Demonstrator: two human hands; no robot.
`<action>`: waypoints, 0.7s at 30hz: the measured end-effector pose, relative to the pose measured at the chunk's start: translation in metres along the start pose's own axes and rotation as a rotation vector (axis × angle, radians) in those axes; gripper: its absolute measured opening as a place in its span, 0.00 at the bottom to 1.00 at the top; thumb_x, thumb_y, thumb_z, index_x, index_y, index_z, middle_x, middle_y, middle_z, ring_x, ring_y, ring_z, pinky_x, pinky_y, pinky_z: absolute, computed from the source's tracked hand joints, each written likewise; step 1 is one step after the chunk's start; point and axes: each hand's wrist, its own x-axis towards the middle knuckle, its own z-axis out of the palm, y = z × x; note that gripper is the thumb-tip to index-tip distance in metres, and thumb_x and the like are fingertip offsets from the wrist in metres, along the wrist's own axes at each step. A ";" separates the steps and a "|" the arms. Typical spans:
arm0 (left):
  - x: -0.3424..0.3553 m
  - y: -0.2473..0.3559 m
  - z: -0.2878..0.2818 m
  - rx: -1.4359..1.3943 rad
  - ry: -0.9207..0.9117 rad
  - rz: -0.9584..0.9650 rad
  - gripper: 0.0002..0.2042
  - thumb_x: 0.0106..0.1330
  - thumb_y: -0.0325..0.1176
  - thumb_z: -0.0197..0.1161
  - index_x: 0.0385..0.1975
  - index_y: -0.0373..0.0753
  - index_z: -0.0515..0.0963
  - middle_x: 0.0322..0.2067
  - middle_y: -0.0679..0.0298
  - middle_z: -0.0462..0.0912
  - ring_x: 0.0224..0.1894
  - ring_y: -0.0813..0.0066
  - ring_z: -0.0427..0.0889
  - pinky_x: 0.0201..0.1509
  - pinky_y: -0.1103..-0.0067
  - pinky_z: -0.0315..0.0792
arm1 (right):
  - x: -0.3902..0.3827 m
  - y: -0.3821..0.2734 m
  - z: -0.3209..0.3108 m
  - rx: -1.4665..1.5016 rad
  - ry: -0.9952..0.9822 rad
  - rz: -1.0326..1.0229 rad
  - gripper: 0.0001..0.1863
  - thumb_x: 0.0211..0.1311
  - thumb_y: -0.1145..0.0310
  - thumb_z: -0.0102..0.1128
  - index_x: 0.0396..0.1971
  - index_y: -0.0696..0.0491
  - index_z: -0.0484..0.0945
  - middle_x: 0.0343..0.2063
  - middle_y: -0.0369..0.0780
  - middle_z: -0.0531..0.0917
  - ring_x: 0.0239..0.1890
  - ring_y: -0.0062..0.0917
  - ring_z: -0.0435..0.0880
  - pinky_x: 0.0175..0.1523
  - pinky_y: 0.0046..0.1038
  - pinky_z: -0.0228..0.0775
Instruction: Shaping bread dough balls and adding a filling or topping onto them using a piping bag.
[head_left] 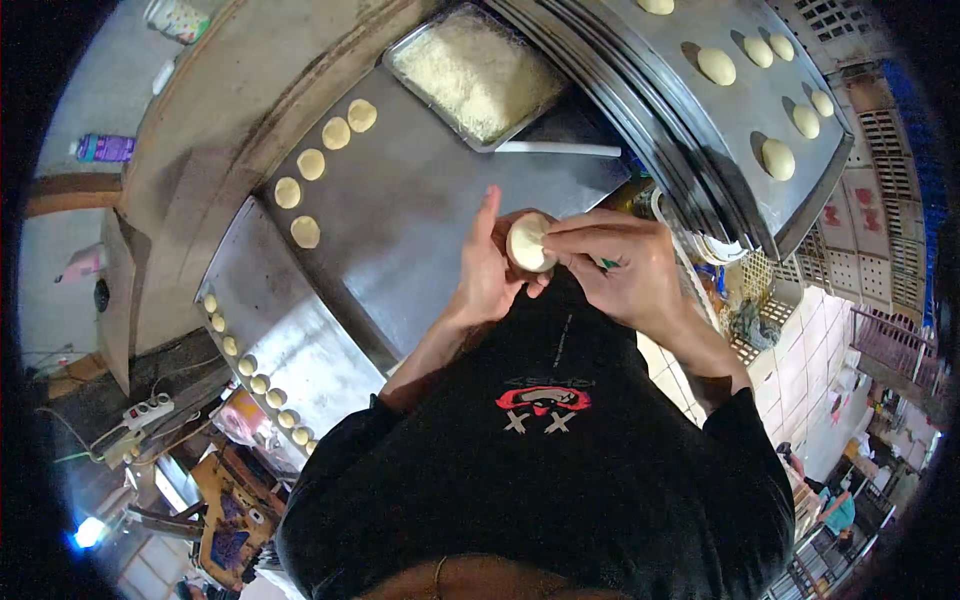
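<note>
A pale ball of dough (527, 246) sits between my two hands, just in front of my chest. My left hand (487, 265) cups it from the left, with the thumb sticking up and the other fingers curled beneath. From the right, the fingers and thumb of my right hand (615, 258) pinch at the dough's edge. Beyond my hands lies a grey metal worktop (410, 200). Flat dough rounds (311, 164) lie in a curved row along its far left side. At the back stands a metal tray (395, 62) filled with a pale, crumbly or shredded filling (480, 80).
A stack of baking trays (690, 130) rises at the right, several dough balls (717, 66) on the top one. Small dough pieces (260, 384) line the lower-left metal surface (300, 340). A white rod (558, 149) lies below the filling tray. Yellow crates (765, 290) stand low at right.
</note>
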 end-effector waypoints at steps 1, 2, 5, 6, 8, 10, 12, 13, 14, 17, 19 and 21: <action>0.006 -0.004 -0.003 0.074 0.023 0.073 0.31 0.71 0.61 0.41 0.31 0.36 0.76 0.18 0.61 0.78 0.10 0.75 0.71 0.08 0.80 0.59 | 0.001 0.001 0.002 -0.026 0.086 -0.079 0.11 0.45 0.83 0.64 0.32 0.57 0.85 0.34 0.44 0.86 0.36 0.38 0.86 0.42 0.31 0.80; 0.011 -0.007 -0.006 0.149 0.046 0.144 0.31 0.71 0.62 0.41 0.31 0.36 0.76 0.19 0.62 0.78 0.10 0.75 0.71 0.08 0.79 0.58 | 0.001 0.005 0.004 -0.051 0.173 -0.155 0.12 0.45 0.83 0.64 0.32 0.57 0.85 0.33 0.43 0.86 0.35 0.37 0.86 0.41 0.31 0.81; 0.018 -0.001 -0.001 0.307 0.046 0.101 0.29 0.70 0.62 0.42 0.33 0.38 0.77 0.21 0.66 0.77 0.16 0.81 0.72 0.13 0.83 0.60 | -0.006 0.027 0.006 -0.071 0.180 -0.148 0.11 0.44 0.83 0.64 0.30 0.56 0.85 0.33 0.43 0.86 0.35 0.35 0.87 0.40 0.30 0.80; 0.019 0.004 0.006 0.428 0.105 0.086 0.28 0.71 0.60 0.43 0.33 0.39 0.77 0.22 0.68 0.77 0.18 0.83 0.72 0.15 0.85 0.61 | -0.007 0.032 0.003 -0.069 0.172 -0.117 0.10 0.45 0.82 0.65 0.30 0.55 0.85 0.35 0.43 0.86 0.37 0.34 0.87 0.40 0.30 0.80; 0.021 0.019 0.031 0.448 0.070 0.116 0.19 0.71 0.51 0.53 0.35 0.38 0.77 0.25 0.69 0.77 0.23 0.84 0.74 0.20 0.85 0.65 | -0.003 0.038 -0.008 -0.076 0.210 -0.115 0.09 0.43 0.82 0.67 0.28 0.55 0.84 0.34 0.44 0.84 0.36 0.34 0.85 0.36 0.28 0.78; 0.034 0.030 0.041 0.694 -0.115 0.312 0.11 0.68 0.38 0.61 0.40 0.36 0.76 0.28 0.69 0.78 0.29 0.82 0.77 0.27 0.82 0.71 | -0.004 0.047 -0.015 0.021 0.346 -0.032 0.09 0.43 0.81 0.71 0.27 0.55 0.83 0.30 0.42 0.82 0.32 0.33 0.83 0.33 0.29 0.75; 0.055 0.048 0.046 0.992 -0.169 0.493 0.14 0.62 0.30 0.67 0.44 0.34 0.74 0.32 0.67 0.78 0.35 0.81 0.78 0.36 0.81 0.75 | -0.009 0.061 -0.015 0.036 0.420 0.007 0.09 0.45 0.75 0.75 0.27 0.55 0.83 0.30 0.42 0.80 0.30 0.32 0.81 0.36 0.30 0.73; 0.061 0.060 0.060 1.026 -0.151 0.586 0.16 0.60 0.30 0.69 0.45 0.34 0.74 0.33 0.66 0.78 0.36 0.81 0.78 0.38 0.82 0.75 | -0.014 0.068 -0.018 0.043 0.357 0.052 0.09 0.45 0.77 0.74 0.27 0.55 0.82 0.29 0.41 0.81 0.31 0.30 0.81 0.35 0.29 0.74; 0.070 0.071 0.077 1.056 -0.140 0.678 0.18 0.58 0.31 0.71 0.45 0.34 0.74 0.34 0.65 0.78 0.36 0.81 0.79 0.40 0.82 0.75 | -0.021 0.077 -0.022 0.045 0.300 0.100 0.08 0.45 0.78 0.74 0.26 0.56 0.82 0.28 0.40 0.83 0.32 0.28 0.82 0.35 0.27 0.74; 0.123 0.120 0.130 1.170 -0.165 1.003 0.20 0.53 0.29 0.73 0.45 0.35 0.76 0.36 0.61 0.78 0.40 0.74 0.79 0.41 0.79 0.76 | -0.040 0.116 -0.016 0.120 0.202 0.129 0.07 0.47 0.79 0.72 0.26 0.56 0.82 0.28 0.41 0.83 0.31 0.29 0.82 0.36 0.27 0.74; 0.178 0.155 0.167 1.249 -0.177 1.227 0.19 0.50 0.31 0.73 0.43 0.35 0.77 0.35 0.59 0.78 0.41 0.68 0.79 0.43 0.76 0.76 | -0.051 0.144 -0.012 0.211 0.103 0.225 0.06 0.50 0.77 0.71 0.28 0.57 0.82 0.29 0.42 0.84 0.31 0.31 0.84 0.38 0.28 0.76; 0.247 0.187 0.202 1.381 -0.078 1.295 0.19 0.51 0.33 0.73 0.43 0.36 0.79 0.40 0.57 0.79 0.41 0.65 0.81 0.46 0.74 0.77 | -0.055 0.165 -0.010 0.393 0.023 0.379 0.06 0.53 0.74 0.71 0.31 0.57 0.83 0.30 0.43 0.85 0.31 0.30 0.85 0.39 0.30 0.77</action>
